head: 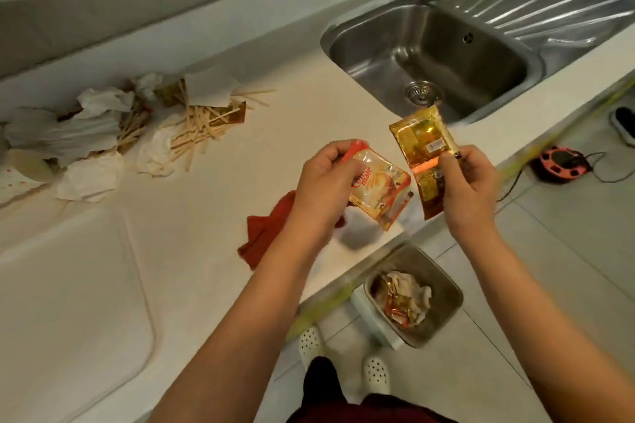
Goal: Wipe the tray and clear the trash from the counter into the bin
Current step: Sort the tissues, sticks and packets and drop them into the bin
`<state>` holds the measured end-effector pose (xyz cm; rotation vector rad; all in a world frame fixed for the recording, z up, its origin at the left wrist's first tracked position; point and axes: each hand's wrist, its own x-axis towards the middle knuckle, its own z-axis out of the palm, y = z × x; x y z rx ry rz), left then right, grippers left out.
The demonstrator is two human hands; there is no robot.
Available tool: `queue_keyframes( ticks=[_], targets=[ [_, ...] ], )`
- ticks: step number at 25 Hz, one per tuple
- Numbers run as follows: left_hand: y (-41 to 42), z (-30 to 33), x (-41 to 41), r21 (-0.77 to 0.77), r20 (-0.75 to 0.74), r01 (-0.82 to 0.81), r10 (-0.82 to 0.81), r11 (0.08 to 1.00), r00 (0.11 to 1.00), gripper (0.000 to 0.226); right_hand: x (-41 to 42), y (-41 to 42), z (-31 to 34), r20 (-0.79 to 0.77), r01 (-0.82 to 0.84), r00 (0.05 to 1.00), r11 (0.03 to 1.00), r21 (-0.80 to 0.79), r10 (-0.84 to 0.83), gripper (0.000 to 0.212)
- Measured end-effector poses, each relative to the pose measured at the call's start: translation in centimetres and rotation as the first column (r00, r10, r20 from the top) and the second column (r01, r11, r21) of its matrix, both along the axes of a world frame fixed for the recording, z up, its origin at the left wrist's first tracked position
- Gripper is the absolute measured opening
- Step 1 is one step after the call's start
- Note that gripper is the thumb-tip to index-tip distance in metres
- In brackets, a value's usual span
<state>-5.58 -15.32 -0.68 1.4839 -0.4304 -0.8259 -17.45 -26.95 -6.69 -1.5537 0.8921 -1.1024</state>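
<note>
Gold foil sachet (422, 154) pinched upright in the right hand (469, 178), held above the counter (192, 216) edge, just in front of the steel sink (429, 55). Left hand (323, 178) grips a red and cream packet (381, 192) reading "mate", left of the sachet. Open bin (414, 295) holding wrappers sits on the floor below both hands. Napkins and wooden stirrers (192, 134) lie piled far left of the sink, and a red cloth (268, 230) under the left wrist.
</note>
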Motion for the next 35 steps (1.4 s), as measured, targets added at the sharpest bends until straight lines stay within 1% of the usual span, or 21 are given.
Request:
queue_keyframes(
  ticks=[2, 3, 5, 8, 9, 10, 12, 13, 14, 16, 17, 18, 19, 20, 21, 22, 23, 26, 30, 33, 35],
  targets=[
    [-0.2, -1.7, -2.8, 0.047, 0.047, 0.09, -0.092, 0.995, 0.995, 0.033, -3.9, 0.2, -1.8, 0.108, 0.043, 0.993, 0.999, 0.031, -0.047, 0.01],
    [-0.2, -2.8, -4.3, 0.077, 0.051, 0.123, -0.128, 0.989, 0.991, 0.034, -5.8, 0.4, -2.9, 0.122, 0.073, 0.989, 0.996, 0.057, -0.08, 0.01],
    [-0.4, -5.4, -7.5, 0.147, 0.02, 0.182, -0.187, 0.972, 0.982, 0.035, -9.7, 0.7, -5.4, 0.068, 0.156, 0.984, 0.982, 0.111, -0.164, 0.01],
    [-0.3, -9.2, -11.9, 0.288, 0.012, 0.269, -0.285, 0.919, 0.959, 0.033, -14.8, 1.5, -10.0, -0.113, 0.249, 0.967, 0.947, 0.204, -0.229, 0.019],
    [-0.3, -10.5, -12.9, 0.321, 0.015, 0.282, -0.302, 0.904, 0.953, 0.033, -16.0, 1.8, -11.3, -0.2, 0.249, 0.959, 0.934, 0.255, -0.2, 0.021],
    [-0.2, -11.7, -13.5, 0.346, 0.016, 0.282, -0.306, 0.895, 0.952, 0.033, -16.9, 2.1, -12.7, -0.302, 0.237, 0.944, 0.914, 0.329, -0.136, 0.02],
    [-0.1, -14.5, -14.7, 0.396, 0.049, 0.272, -0.316, 0.877, 0.948, 0.032, -18.2, 2.9, -15.0, -0.467, 0.206, 0.883, 0.854, 0.477, 0.048, 0.019],
    [-0.2, -15.7, -15.1, 0.421, 0.072, 0.267, -0.326, 0.867, 0.943, 0.032, -18.6, 3.2, -16.1, -0.518, 0.185, 0.845, 0.838, 0.513, 0.13, 0.019],
    [-0.3, -16.9, -15.4, 0.439, 0.083, 0.264, -0.331, 0.859, 0.94, 0.032, -18.7, 3.2, -17.0, -0.559, 0.168, 0.807, 0.832, 0.528, 0.192, 0.018],
    [-0.8, -18.7, -15.5, 0.46, 0.078, 0.26, -0.33, 0.849, 0.941, 0.031, -18.4, 3.0, -18.0, -0.611, 0.154, 0.755, 0.841, 0.52, 0.239, 0.01],
    [-1.1, -19.5, -15.4, 0.475, 0.086, 0.26, -0.338, 0.841, 0.937, 0.031, -18.2, 2.7, -18.2, -0.629, 0.128, 0.732, 0.854, 0.504, 0.262, 0.013],
    [-1.2, -20.3, -15.2, 0.503, 0.11, 0.265, -0.365, 0.823, 0.924, 0.036, -18.0, 2.4, -18.6, -0.664, 0.101, 0.694, 0.875, 0.472, 0.278, 0.025],
    [-1.3, -21.2, -14.9, 0.553, 0.133, 0.275, -0.409, 0.787, 0.903, 0.045, -17.7, 2.1, -18.8, -0.7, 0.084, 0.657, 0.895, 0.439, 0.282, 0.037],
    [-1.4, -21.8, -14.7, 0.601, 0.141, 0.277, -0.44, 0.75, 0.887, 0.053, -17.4, 1.8, -18.6, -0.717, 0.084, 0.639, 0.901, 0.425, 0.278, 0.043],
    [-1.3, -22.1, -14.5, 0.634, 0.131, 0.281, -0.458, 0.721, 0.879, 0.055, -17.1, 1.7, -18.4, -0.694, 0.087, 0.666, 0.895, 0.437, 0.274, 0.043],
    [-1.2, -22.3, -14.5, 0.637, 0.116, 0.293, -0.465, 0.713, 0.878, 0.053, -17.0, 1.7, -18.2, -0.655, 0.086, 0.704, 0.883, 0.461, 0.274, 0.04],
    [-1.3, -22.1, -14.6, 0.62, 0.099, 0.311, -0.465, 0.721, 0.88, 0.048, -16.8, 1.7, -18.0, -0.616, 0.071, 0.737, 0.876, 0.478, 0.277, 0.037],
    [-1.6, -20.7, -14.7, 0.541, 0.075, 0.362, -0.473, 0.759, 0.878, 0.035, -16.2, 2.3, -16.7, -0.552, 0.012, 0.783, 0.882, 0.472, 0.285, 0.028],
    [-2.3, -16.9, -14.4, 0.404, 0.064, 0.413, -0.476, 0.816, 0.877, 0.026, -14.4, 2.6, -13.9, -0.463, -0.03, 0.868, 0.949, 0.313, 0.18, 0.021],
    [-2.3, -12.8, -13.3, 0.275, 0.086, 0.401, -0.437, 0.874, 0.895, 0.022, -12.3, 1.9, -10.5, -0.323, -0.041, 0.94, 0.978, 0.205, 0.107, 0.019],
    [-2.2, -10.1, -11.9, 0.204, 0.118, 0.368, -0.396, 0.907, 0.91, 0.025, -10.5, 1.1, -8.2, -0.24, -0.066, 0.965, 0.984, 0.165, 0.104, 0.016]
  ],
)
